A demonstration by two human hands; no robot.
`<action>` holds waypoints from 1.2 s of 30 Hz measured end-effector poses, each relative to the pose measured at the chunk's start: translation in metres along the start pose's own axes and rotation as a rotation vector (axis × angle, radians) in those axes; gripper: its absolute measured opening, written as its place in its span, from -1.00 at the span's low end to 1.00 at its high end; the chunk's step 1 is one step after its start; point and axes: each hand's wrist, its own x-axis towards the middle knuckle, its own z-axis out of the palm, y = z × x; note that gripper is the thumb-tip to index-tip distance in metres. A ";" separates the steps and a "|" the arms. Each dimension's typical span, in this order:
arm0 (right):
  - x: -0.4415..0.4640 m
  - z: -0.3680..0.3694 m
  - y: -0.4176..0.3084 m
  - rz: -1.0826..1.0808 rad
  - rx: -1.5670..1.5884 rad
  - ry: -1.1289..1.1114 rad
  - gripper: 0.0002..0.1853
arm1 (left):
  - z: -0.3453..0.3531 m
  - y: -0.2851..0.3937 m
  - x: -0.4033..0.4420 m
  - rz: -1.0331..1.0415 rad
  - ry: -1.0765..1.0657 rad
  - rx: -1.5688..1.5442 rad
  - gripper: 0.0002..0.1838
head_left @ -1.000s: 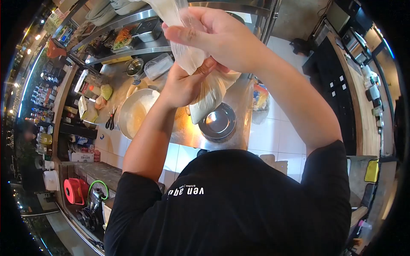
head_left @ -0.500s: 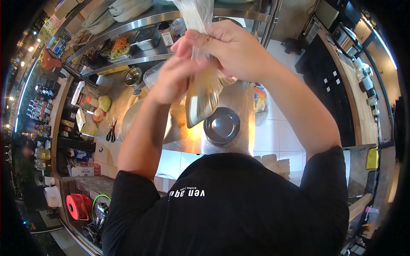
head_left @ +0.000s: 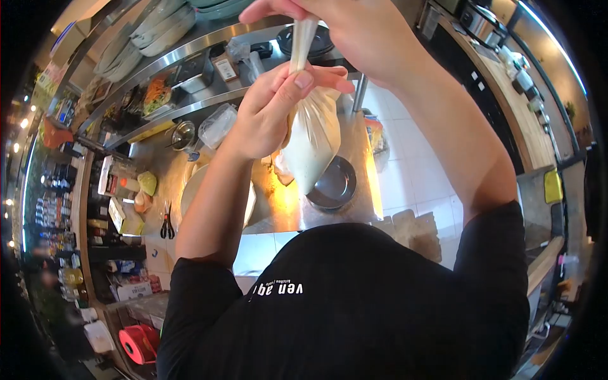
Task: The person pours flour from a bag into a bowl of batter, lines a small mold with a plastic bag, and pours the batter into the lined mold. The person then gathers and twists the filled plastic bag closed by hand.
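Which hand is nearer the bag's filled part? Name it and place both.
Left. The left hand closes round the bag just above the filled part; the right hand is farther up, at the twisted neck.

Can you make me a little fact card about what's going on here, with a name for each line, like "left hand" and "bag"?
Place: a kitchen, at a shiny metal table
Bag: clear plastic, pale stuff inside, neck squeezed thin
Left hand: around the bag's neck
Right hand: at the bag's top, partly out of the picture
Nearby bowl: dark and round, partly behind the bag
Scissors: on the left side
Partly hidden: a big round pan, behind the left arm
Shirt: black, white letters
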 end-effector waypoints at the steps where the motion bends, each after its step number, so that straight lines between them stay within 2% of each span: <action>1: 0.002 0.001 -0.004 0.089 -0.023 -0.017 -0.45 | 0.000 -0.004 0.000 -0.010 -0.011 -0.031 -0.60; 2: 0.004 0.002 -0.006 0.175 -0.047 -0.033 -0.46 | -0.001 -0.008 0.001 -0.020 -0.021 -0.062 -0.63; 3: 0.004 0.004 -0.001 0.087 0.043 -0.057 -0.47 | -0.003 -0.013 0.001 0.041 -0.060 -0.008 -0.65; 4: 0.002 0.006 -0.004 0.092 0.036 -0.040 -0.47 | -0.004 -0.017 0.001 0.102 -0.098 0.045 -0.67; 5: -0.003 0.009 -0.009 0.089 -0.037 -0.069 -0.48 | -0.003 -0.018 -0.003 0.089 -0.024 0.119 -0.69; 6: -0.005 0.011 -0.010 0.061 -0.086 -0.070 -0.50 | -0.001 -0.019 -0.006 0.083 -0.038 0.108 -0.69; 8: -0.009 0.019 -0.016 0.005 -0.184 -0.067 -0.53 | 0.001 -0.019 -0.010 0.039 -0.008 -0.036 -0.69; 9: -0.015 0.020 -0.026 0.093 -0.152 -0.101 -0.56 | 0.002 -0.020 -0.010 0.085 -0.030 -0.019 -0.67; 11: -0.013 0.030 -0.014 0.128 -0.405 -0.002 -0.47 | 0.002 -0.020 -0.010 0.093 -0.067 -0.033 -0.66; 12: -0.017 0.029 -0.015 0.132 -0.406 0.011 -0.47 | 0.002 -0.020 -0.010 0.108 -0.092 -0.041 -0.64; 14: -0.023 0.033 -0.027 0.245 -0.267 -0.008 -0.47 | 0.003 -0.022 -0.011 0.101 -0.099 -0.059 -0.65; 17: -0.015 0.032 -0.012 0.209 -0.089 0.019 -0.49 | 0.011 -0.015 -0.012 0.103 -0.112 -0.089 -0.70; 20: -0.026 0.027 -0.014 0.241 -0.177 -0.025 -0.53 | 0.019 0.005 -0.007 -0.040 0.044 -0.160 -0.74; 22: -0.029 0.030 -0.014 0.243 -0.148 -0.008 -0.54 | 0.002 0.019 0.003 0.074 -0.119 -0.283 -0.75; 24: -0.032 0.034 -0.014 0.250 -0.099 0.043 -0.55 | 0.007 0.025 -0.001 0.010 0.039 -0.240 -0.77; 26: -0.034 0.035 -0.015 0.254 -0.050 0.095 -0.56 | -0.003 0.018 0.000 -0.046 0.008 -0.149 -0.78; 28: -0.032 0.024 -0.018 0.210 0.045 0.039 -0.61 | 0.002 0.014 -0.005 0.007 -0.079 -0.185 -0.78; 30: -0.029 0.015 -0.022 0.152 0.182 -0.041 -0.64 | 0.010 0.012 -0.010 -0.113 -0.027 0.097 -0.78; 31: -0.029 0.013 -0.025 0.133 0.228 -0.069 -0.64 | 0.012 0.007 -0.010 -0.070 -0.006 0.126 -0.77; 34: -0.027 0.017 -0.023 0.102 0.124 -0.051 -0.66 | 0.018 0.001 -0.014 -0.113 0.053 0.067 -0.75; 36: -0.019 0.021 -0.010 0.064 0.301 -0.036 -0.64 | 0.018 -0.007 -0.016 -0.063 0.023 0.111 -0.69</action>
